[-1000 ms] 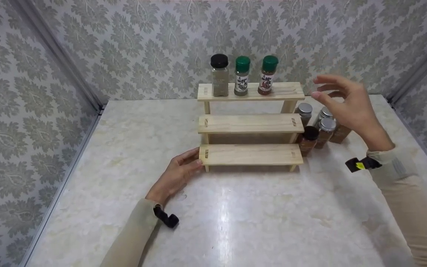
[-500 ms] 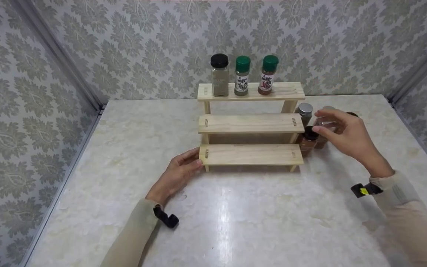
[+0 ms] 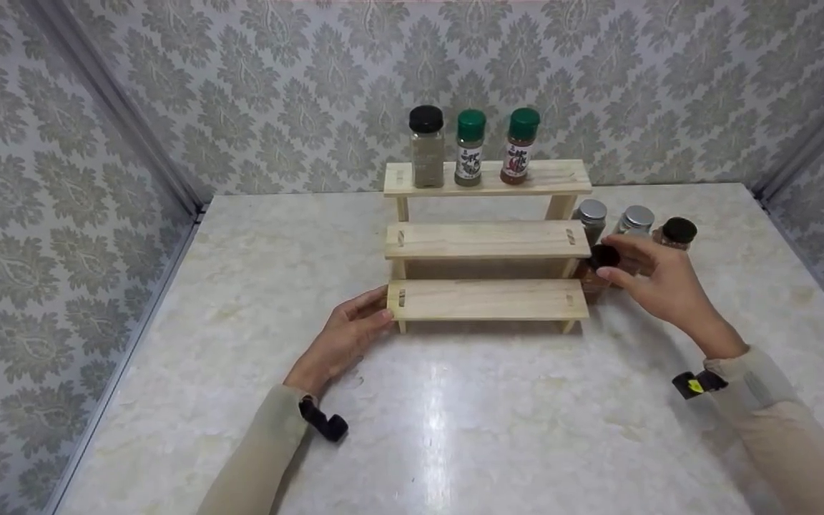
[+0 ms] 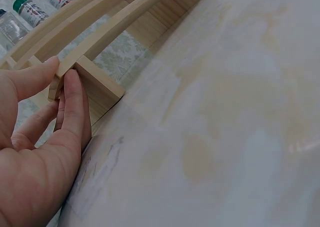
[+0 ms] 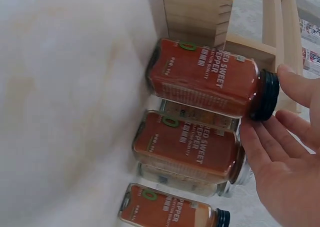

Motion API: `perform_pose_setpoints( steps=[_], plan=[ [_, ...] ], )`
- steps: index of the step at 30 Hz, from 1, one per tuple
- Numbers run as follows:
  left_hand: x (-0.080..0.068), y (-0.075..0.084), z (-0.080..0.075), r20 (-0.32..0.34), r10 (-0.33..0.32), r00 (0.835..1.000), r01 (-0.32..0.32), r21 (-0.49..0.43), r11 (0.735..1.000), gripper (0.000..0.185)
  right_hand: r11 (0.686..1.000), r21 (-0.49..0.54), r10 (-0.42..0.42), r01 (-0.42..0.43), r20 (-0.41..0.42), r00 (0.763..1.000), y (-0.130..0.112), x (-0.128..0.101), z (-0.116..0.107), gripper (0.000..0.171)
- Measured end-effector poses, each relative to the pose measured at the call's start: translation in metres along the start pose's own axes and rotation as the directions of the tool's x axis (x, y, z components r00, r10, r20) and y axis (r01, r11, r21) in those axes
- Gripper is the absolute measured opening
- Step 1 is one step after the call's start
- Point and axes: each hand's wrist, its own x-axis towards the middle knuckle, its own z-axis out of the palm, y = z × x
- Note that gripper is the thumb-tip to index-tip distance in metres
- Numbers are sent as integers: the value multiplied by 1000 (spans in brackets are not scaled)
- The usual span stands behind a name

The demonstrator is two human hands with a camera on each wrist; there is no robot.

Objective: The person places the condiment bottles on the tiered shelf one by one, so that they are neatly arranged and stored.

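So, right hand (image 3: 661, 285) around black jar cap (image 5: 266, 95), grip unclear; left hand (image 3: 342, 334) pinches rack (image 3: 487, 239).

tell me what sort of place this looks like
Probably a small partitioned booth for tabletop work: patterned panels meet at grey corner strips around a marbled table, where a three-tier wooden rack stands with spice jars.

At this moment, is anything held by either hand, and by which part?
The left hand pinches the bottom shelf at its left end. The right hand is at the lid of a red jar; whether it grips is unclear.
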Motion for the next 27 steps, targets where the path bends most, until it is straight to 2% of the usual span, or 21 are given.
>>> perform_pose_setpoints(
  steps=[14, 21, 27],
  plan=[
    [0, 0, -1, 3, 4, 1000, -4, 19, 1000, 62, 999, -31, 18, -19, -9, 1000, 6, 2, 9, 52],
    [1, 1, 0, -2, -2, 1000, 2, 23, 1000, 63, 999, -25, -32, 31, -56, 998, 3, 1, 11, 50],
    [0, 0, 0, -13, -4, 1000, 4, 21, 1000, 64, 997, -14, -73, 72, -84, 994, -2, 0, 3, 49]
  ],
)
